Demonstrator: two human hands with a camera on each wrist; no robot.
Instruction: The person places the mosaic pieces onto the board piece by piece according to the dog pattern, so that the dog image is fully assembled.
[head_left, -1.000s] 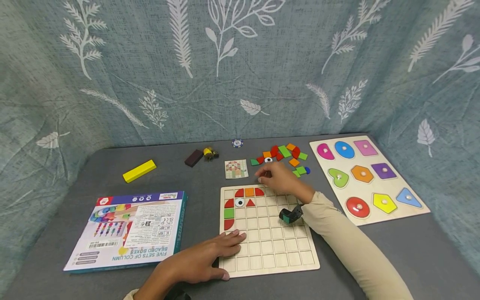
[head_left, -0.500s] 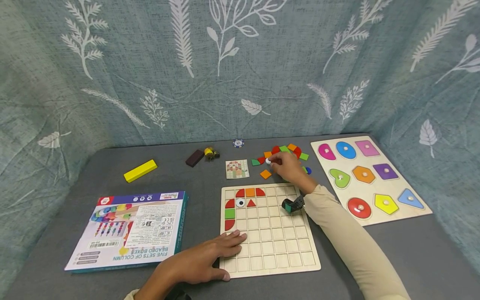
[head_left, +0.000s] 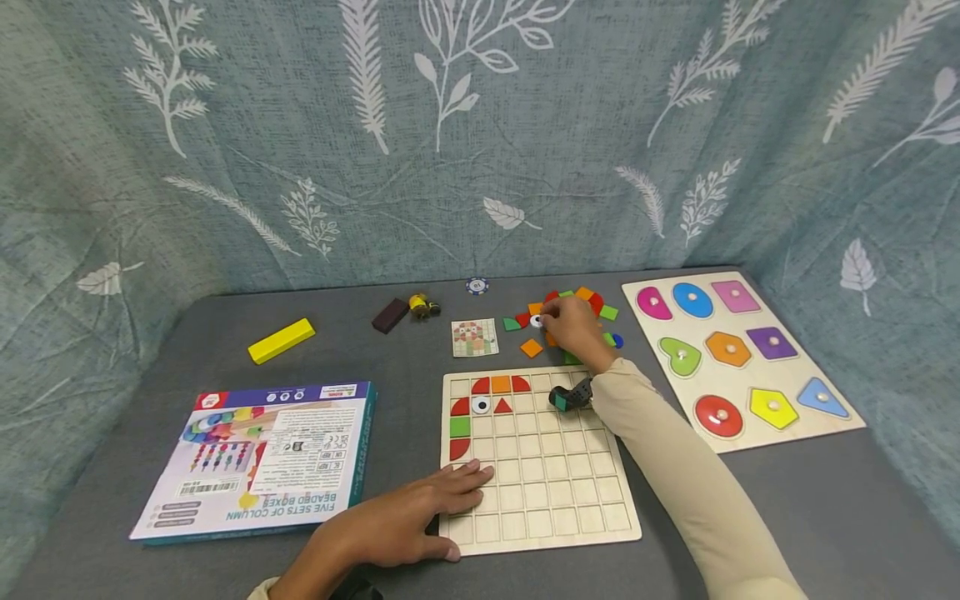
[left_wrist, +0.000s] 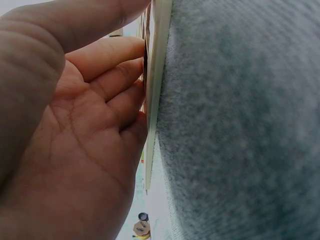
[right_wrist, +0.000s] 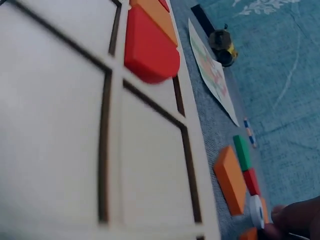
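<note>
On the left edge of the wooden grid board rests my left hand, fingers straight over the board and thumb by its near corner; its palm shows in the left wrist view. My right hand is over the loose pieces beyond the board, fingertips right at a white eye disc, which the right wrist view shows beside a finger. I cannot tell whether it pinches the disc. An orange square lies nearer the board. Red quarter-rounds, a green square and another eye disc sit in the board.
A pattern card lies behind the board. To the right is a knobbed shape puzzle; to the left, a bead-set box and a yellow block. A dark block, a bee figure and a poker chip lie farther back.
My right hand has moved from the board's far edge to the loose pieces, up to the eye disc. An orange square now shows where that hand was. The left hand stays put.
</note>
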